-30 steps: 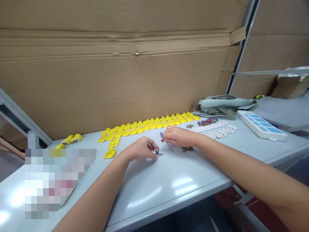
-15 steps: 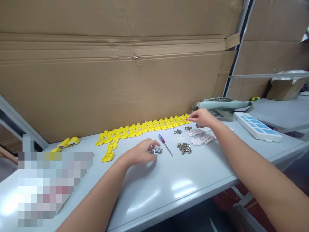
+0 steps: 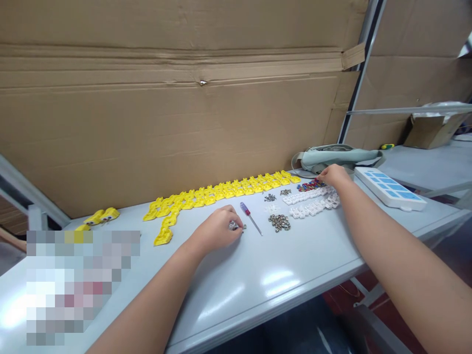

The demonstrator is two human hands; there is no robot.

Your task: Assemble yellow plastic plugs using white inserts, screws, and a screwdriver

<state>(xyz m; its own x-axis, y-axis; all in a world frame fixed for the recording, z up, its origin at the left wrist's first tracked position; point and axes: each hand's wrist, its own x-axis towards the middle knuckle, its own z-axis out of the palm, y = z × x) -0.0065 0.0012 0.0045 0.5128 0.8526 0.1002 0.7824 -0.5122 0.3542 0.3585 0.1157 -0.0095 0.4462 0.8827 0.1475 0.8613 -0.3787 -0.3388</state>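
I saw the left hand [image 3: 216, 230] w/ fingers pinched shut on a small metal part [image 3: 233, 226], low on the worktop [image 3: 258, 275]. Right hand [image 3: 334, 175] rested curled on the coloured pieces [image 3: 309, 186], grip unclear. Part looked light, stiff, slippery, so I'd pinch its sides.

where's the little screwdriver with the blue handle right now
The small blue-handled screwdriver lies flat on the grey table, mid-frame in the head view, between the left hand and the pile of small metal nuts.
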